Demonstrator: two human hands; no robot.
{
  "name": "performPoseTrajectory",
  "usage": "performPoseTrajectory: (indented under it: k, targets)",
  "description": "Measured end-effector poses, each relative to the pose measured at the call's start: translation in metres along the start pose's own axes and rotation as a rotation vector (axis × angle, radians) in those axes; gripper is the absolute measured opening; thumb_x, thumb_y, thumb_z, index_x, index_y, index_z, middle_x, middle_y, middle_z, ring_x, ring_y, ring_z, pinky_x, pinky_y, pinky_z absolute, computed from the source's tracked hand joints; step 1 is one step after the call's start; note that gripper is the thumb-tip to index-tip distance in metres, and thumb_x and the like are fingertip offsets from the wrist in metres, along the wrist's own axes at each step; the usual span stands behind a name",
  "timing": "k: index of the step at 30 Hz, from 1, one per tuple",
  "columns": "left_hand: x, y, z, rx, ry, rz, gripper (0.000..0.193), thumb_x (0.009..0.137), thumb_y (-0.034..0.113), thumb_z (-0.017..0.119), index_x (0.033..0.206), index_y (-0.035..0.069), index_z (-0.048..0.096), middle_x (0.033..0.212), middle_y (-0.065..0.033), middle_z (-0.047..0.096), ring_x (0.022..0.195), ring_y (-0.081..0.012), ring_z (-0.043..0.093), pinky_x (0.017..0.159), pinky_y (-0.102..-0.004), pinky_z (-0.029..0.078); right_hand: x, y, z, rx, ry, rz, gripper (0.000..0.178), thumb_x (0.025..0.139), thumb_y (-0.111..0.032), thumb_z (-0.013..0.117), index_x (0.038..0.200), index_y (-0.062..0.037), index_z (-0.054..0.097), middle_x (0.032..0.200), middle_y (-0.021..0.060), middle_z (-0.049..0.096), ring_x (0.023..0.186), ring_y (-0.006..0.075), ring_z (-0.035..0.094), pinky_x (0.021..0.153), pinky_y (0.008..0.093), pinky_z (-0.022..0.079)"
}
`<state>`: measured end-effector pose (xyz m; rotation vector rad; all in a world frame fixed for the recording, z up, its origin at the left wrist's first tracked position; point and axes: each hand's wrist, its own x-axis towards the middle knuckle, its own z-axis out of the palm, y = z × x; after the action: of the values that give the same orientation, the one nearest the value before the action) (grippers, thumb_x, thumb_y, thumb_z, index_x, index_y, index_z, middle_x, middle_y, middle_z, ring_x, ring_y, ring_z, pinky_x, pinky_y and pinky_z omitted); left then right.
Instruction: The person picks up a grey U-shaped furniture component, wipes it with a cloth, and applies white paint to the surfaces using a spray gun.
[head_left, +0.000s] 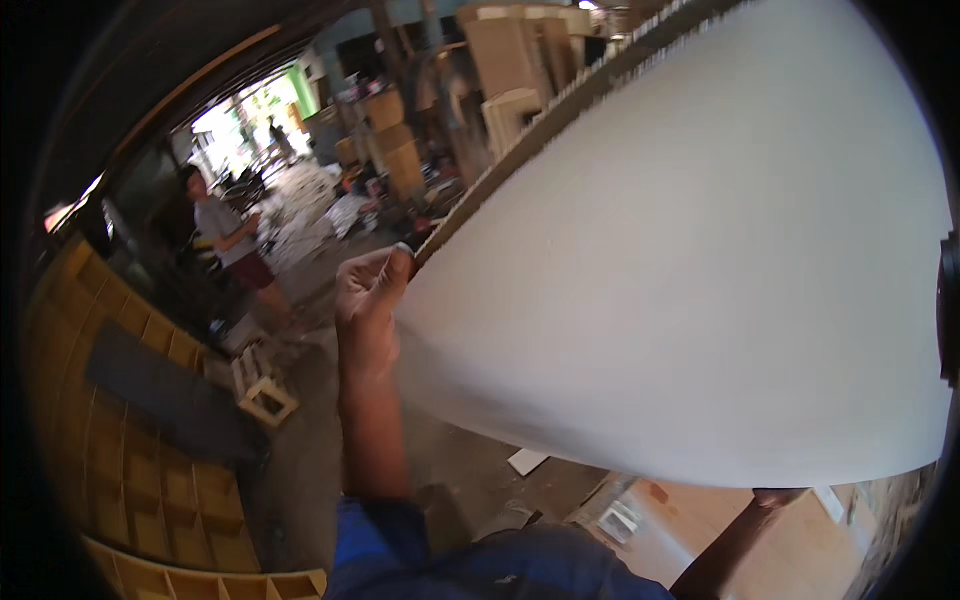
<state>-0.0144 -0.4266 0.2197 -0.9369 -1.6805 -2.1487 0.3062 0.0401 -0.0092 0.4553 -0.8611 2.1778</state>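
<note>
- Panel of white-faced board [690, 260], large and flat, is lifted close to the camera and fills the upper right of the view; its upper edge shows a rough brown core, so it looks like laminated sheet stock carried tilted rather than resting on anything
- Left hand [368, 300] grips the sheet's left corner, fingers curled and pressed together over the edge with the thumb behind it; holding at the corner looks meant to steer the tilt
- Right hand [778, 495] sits under the lower edge near the right; only the fingertips show beneath the board, touching it from below as if bearing its weight, and whether they are spread or closed I cannot tell
- Blue sleeve [400, 540] of the left arm enters from the lower edge, forearm raised steeply to reach the corner
- Yellow honeycomb-like grid of compartments [120, 450] lies on the left, with a dark grey slab [165, 385] across it
- Small wooden frame [262, 385] stands on the concrete floor [470, 470] just beside the grid
- Another person in a grey shirt [225, 235] stands well apart, near the bright doorway
- Stacks of pale wooden cabinets [500, 60] fill the background
</note>
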Motion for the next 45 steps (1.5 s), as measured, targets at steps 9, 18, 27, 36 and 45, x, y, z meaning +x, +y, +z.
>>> performPoseTrajectory:
  k: [9, 18, 27, 36, 45]
  targets:
    - [0.036, -0.014, -0.155, -0.138, 0.075, 0.005, 0.033, 0.103, 0.031, 0.064, 0.102, -0.001, 0.072, 0.091, -0.0029, 0.073, 0.074, -0.0116, 0.065, 0.07, -0.0286, 0.049, 0.146, 0.12, 0.002, -0.157, -0.213, 0.063, 0.082, 0.101, -0.067, 0.036, 0.155, -0.0054, 0.034, 0.155, 0.0193, 0.043, 0.138, 0.0377, 0.046, 0.114, 0.0563, 0.039]
    - [0.031, 0.038, -0.22, 0.073, 0.368, 0.116, 0.039, 0.098, 0.039, 0.069, 0.105, 0.001, 0.074, 0.105, -0.0073, 0.074, 0.099, -0.0144, 0.066, 0.09, -0.0299, 0.049, 0.317, 0.28, 0.033, -0.147, -0.647, 0.015, 0.086, 0.101, -0.069, 0.029, 0.156, -0.0034, 0.03, 0.157, 0.0218, 0.04, 0.138, 0.0364, 0.047, 0.115, 0.0537, 0.038]
    - [0.017, 0.069, -0.257, 0.431, 0.883, 0.283, 0.05, 0.094, 0.045, 0.074, 0.102, -0.004, 0.075, 0.096, -0.01, 0.074, 0.088, -0.0146, 0.066, 0.081, -0.0279, 0.049, 0.432, 0.511, 0.128, 0.196, -0.677, 0.259, 0.074, 0.104, -0.06, 0.037, 0.152, -0.0034, 0.038, 0.151, 0.0172, 0.048, 0.136, 0.0311, 0.049, 0.112, 0.0482, 0.04]
    - [-0.017, 0.06, -0.308, 0.636, 1.172, 0.393, 0.046, 0.097, 0.046, 0.07, 0.088, 0.001, 0.076, 0.079, -0.0008, 0.069, 0.068, -0.0082, 0.057, 0.063, -0.026, 0.043, 0.445, 0.741, 0.349, 0.163, -0.486, 0.121, 0.057, 0.108, -0.043, 0.043, 0.14, 0.0031, 0.049, 0.135, 0.0093, 0.056, 0.119, 0.0244, 0.058, 0.1, 0.0378, 0.05]
    - [-0.073, 0.089, -0.305, 0.911, 1.557, 0.561, 0.046, 0.097, 0.047, 0.069, 0.069, 0.011, 0.067, 0.053, 0.0097, 0.045, 0.041, -0.002, 0.03, 0.038, -0.0248, 0.019, 0.377, 0.846, 0.568, 0.422, -0.504, 0.643, 0.057, 0.108, -0.043, 0.044, 0.148, -0.0018, 0.046, 0.143, 0.0104, 0.053, 0.122, 0.0272, 0.057, 0.098, 0.0396, 0.052]
